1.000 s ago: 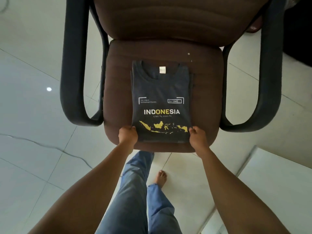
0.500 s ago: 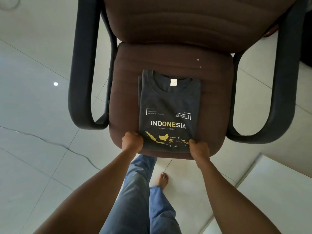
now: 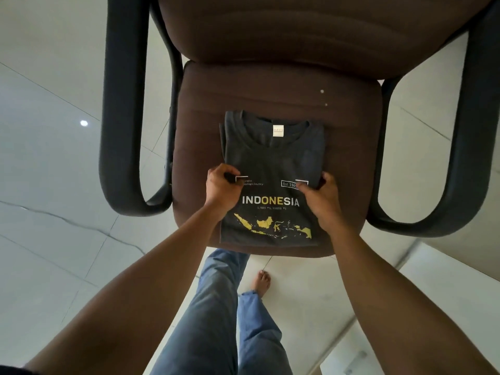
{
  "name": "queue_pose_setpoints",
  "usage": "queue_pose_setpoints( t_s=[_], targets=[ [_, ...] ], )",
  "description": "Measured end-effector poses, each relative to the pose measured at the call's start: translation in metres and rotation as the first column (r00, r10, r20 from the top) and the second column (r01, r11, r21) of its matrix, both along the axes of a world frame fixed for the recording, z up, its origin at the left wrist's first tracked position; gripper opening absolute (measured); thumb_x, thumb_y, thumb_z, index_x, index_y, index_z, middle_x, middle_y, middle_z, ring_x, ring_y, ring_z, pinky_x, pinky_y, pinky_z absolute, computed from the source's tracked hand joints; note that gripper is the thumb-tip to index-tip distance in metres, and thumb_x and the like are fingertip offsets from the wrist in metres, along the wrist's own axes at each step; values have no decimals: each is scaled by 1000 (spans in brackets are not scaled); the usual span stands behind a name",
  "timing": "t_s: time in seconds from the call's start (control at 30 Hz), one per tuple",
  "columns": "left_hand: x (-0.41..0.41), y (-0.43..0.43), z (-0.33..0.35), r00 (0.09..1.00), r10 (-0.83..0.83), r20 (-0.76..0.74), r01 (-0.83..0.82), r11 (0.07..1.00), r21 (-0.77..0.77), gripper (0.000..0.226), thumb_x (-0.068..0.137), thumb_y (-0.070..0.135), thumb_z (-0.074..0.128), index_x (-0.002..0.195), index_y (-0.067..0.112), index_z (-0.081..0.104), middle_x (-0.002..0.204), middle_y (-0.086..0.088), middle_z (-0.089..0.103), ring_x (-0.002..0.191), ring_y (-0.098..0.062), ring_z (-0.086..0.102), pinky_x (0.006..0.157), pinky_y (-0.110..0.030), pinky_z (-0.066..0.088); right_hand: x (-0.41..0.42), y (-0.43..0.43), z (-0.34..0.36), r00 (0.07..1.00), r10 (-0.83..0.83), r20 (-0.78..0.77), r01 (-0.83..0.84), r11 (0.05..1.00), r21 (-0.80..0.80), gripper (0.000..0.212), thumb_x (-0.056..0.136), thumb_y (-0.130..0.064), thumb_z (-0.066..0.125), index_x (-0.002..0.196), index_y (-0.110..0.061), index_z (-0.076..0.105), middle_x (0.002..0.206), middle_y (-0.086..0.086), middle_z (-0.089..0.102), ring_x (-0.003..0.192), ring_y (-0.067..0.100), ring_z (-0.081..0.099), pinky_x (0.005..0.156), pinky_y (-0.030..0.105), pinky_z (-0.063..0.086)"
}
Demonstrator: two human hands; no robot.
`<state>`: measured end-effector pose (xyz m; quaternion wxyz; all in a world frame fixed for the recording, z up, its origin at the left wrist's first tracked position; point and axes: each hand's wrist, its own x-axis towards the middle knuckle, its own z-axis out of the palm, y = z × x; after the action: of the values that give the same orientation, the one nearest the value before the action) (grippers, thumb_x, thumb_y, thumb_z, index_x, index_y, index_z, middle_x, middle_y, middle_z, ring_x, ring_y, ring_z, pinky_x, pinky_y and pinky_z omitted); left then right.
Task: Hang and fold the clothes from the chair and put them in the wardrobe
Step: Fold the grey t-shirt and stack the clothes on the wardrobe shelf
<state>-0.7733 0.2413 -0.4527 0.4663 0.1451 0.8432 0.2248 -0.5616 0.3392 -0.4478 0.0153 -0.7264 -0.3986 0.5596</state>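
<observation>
Black armrest (image 3: 121,109) at left, over pale floor tiles (image 3: 48,171). Left hand (image 3: 222,186) pinching the folded T-shirt (image 3: 273,158) edge on the brown chair seat (image 3: 351,147); print reads "INDONESIA", "Est 194". Right hand (image 3: 320,197) pinching the opposite edge.

Your brown chair seat (image 3: 351,158) carries one folded dark T-shirt (image 3: 273,158), lying flat; two pale specks (image 3: 322,91), perhaps lint, sit nearby.
</observation>
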Motion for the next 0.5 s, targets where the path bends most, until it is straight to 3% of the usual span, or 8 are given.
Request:
queue_pose_setpoints(
  t_s=[0.13,0.27,0.4,0.5],
  targets=[
    [4,-8,3,991,15,133,-7,998,-59,23,91,9,69,97,31,70,117,2,61,90,-10,65,60,-16,54,10,-19,3,996,79,-44,-79,997,-7,72,83,-14,76,143,-20,36,116,-6,60,100,11,59,84,27,47],
    [-4,0,9,984,-20,176,31,998,-62,28,88,10,72,107,32,71,117,4,60,99,-15,64,68,-18,55,7,-21,3,994,45,-97,-46,999,-8,71,87,-13,73,145,-23,34,132,-1,56,113,15,56,98,35,47],
    [-1,0,13,991,-30,130,29,1000,12,24,85,6,75,102,22,71,100,8,64,83,-3,63,55,-7,49,11,-32,8,988,15,-153,-9,999,40,72,89,-15,71,149,-25,31,134,-6,51,115,10,52,105,37,46],
    [5,0,24,976,38,216,-47,998,38,25,86,0,72,106,14,69,96,3,64,82,-8,65,58,-13,54,18,-44,15,983,18,-181,-2,996,89,79,92,-15,68,153,-30,20,142,-9,42,121,5,43,103,32,42]
  ],
)
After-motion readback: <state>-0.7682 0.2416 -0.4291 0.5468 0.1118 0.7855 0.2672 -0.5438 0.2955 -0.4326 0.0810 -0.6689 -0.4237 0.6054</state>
